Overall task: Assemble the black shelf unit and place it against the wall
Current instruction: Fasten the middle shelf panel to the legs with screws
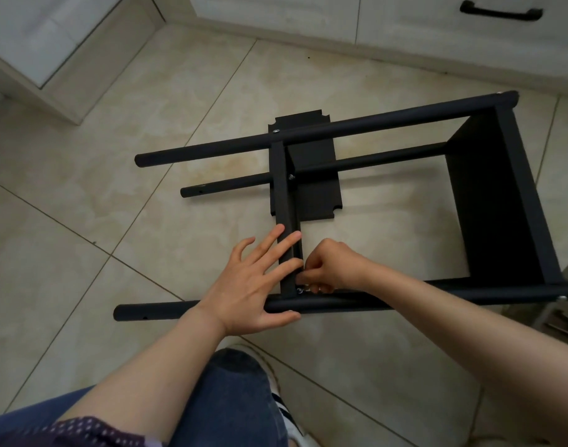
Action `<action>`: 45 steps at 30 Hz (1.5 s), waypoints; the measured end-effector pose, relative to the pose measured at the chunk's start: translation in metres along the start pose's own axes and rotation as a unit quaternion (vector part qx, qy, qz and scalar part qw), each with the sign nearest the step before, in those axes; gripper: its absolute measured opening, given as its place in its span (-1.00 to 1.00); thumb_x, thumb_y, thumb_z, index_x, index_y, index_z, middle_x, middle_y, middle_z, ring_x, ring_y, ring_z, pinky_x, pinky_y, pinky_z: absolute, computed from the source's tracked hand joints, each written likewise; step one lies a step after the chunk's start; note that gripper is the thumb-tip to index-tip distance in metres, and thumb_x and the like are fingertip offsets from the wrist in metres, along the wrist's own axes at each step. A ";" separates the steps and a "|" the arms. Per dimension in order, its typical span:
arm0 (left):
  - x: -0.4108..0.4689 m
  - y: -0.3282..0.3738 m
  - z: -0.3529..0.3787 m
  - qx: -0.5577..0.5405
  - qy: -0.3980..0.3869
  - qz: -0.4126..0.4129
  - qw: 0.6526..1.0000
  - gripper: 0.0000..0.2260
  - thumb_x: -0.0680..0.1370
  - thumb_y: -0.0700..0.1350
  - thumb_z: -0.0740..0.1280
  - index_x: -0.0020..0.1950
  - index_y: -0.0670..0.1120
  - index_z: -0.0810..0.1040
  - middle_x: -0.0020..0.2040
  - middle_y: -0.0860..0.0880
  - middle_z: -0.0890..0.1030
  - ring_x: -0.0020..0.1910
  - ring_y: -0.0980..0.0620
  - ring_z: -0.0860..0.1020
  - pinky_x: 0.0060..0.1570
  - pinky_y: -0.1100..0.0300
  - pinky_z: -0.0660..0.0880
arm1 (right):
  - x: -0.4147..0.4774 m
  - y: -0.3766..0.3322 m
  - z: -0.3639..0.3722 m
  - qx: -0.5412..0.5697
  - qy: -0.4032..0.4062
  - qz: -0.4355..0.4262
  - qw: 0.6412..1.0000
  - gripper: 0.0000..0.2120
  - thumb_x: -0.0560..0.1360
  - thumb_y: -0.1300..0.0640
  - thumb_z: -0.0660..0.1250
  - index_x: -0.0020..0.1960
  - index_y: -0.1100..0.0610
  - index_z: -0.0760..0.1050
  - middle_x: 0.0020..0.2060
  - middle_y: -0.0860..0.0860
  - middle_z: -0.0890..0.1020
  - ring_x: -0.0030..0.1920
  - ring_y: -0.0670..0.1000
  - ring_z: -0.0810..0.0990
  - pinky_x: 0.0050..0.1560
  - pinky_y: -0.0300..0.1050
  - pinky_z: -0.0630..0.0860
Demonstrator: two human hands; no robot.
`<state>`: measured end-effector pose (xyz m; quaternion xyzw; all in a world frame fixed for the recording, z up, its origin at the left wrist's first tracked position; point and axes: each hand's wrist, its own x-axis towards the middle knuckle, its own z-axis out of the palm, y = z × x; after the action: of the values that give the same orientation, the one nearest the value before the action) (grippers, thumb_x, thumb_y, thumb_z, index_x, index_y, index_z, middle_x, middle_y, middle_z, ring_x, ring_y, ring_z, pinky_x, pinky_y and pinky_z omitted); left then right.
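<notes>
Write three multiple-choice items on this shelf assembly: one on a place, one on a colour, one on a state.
1. The loose panel lies: A on the floor under the frame; B on a chair; C on the person's lap.
2. The frame is: A white; B black; C red.
3. The left hand is: A fisted; B straight-fingered on the frame; C holding a screwdriver.
Key: A, it lies flat on the floor beneath the frame; B, all its parts are black; B, its fingers lie straight across the frame.

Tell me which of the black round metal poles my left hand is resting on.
The nearest black round metal pole, lowest in view: your left hand lies across it. The two others in view lie farther away, untouched.
</notes>
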<state>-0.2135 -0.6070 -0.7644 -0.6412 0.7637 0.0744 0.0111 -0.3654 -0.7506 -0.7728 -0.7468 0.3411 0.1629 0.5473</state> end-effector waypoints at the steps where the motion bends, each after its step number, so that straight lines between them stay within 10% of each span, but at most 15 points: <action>1: 0.001 0.000 0.000 -0.001 -0.001 -0.001 1.000 -0.33 0.51 0.43 0.18 0.48 0.04 0.36 0.67 -0.03 0.00 0.64 -0.08 -0.08 0.46 -0.27 0.20 | 0.001 0.001 -0.001 0.050 -0.016 0.006 0.999 -0.76 0.51 0.09 0.44 -0.31 0.14 0.61 -0.44 -0.03 0.63 -0.46 -0.12 0.54 -0.30 -0.25 0.51; 9: 0.004 0.004 -0.001 -0.023 0.006 -0.010 1.000 -0.34 0.51 0.41 0.19 0.46 0.01 0.41 0.66 -0.04 0.04 0.64 -0.08 -0.07 0.44 -0.17 0.27 | -0.001 0.018 -0.018 0.276 -0.118 0.073 0.951 -0.79 0.51 0.18 0.44 0.07 0.31 0.65 -0.08 0.17 0.72 -0.29 -0.10 0.65 -0.16 -0.29 0.62; 25: 0.004 0.004 -0.002 -0.040 -0.002 -0.014 0.999 -0.34 0.51 0.40 0.19 0.46 0.01 0.41 0.66 -0.04 0.04 0.64 -0.07 -0.09 0.43 -0.16 0.31 | 0.008 -0.002 0.001 0.111 -0.078 0.032 0.990 -0.91 0.51 0.22 0.35 -0.13 0.11 0.61 -0.36 -0.09 0.67 -0.24 -0.11 0.65 -0.07 -0.16 0.51; 45: 0.004 0.004 0.000 -0.058 0.025 -0.004 0.998 -0.33 0.51 0.38 0.25 0.47 -0.03 0.41 0.65 -0.07 0.10 0.64 -0.09 -0.04 0.47 -0.05 0.29 | 0.027 0.006 -0.017 0.147 -0.230 0.046 0.961 -0.79 0.52 0.23 0.41 0.14 0.25 0.61 -0.11 0.03 0.66 -0.09 -0.03 0.58 0.15 -0.06 0.53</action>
<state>-0.2179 -0.6106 -0.7641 -0.6455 0.7555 0.1025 -0.0444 -0.3528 -0.7759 -0.7877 -0.5840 0.2601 0.3035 0.7065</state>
